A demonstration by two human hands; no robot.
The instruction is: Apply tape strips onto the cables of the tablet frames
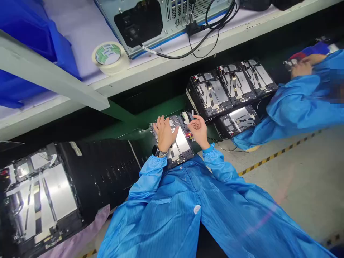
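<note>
At the left edge, blue bins fill the upper corner, and an opened flat device with silver panels lies in the lower corner. A tape roll sits on the white shelf in the upper left, just beside a computer case at top centre. In the middle of the frame, the left hand rests on the central device, its fingers spread apart. This device lies on the green worktop, near the person's lap. Right of it, the right hand has bent fingers close to a small white strip; I cannot tell whether they grip it. Further right, stacked devices stand near a co-worker's blue sleeve.
</note>
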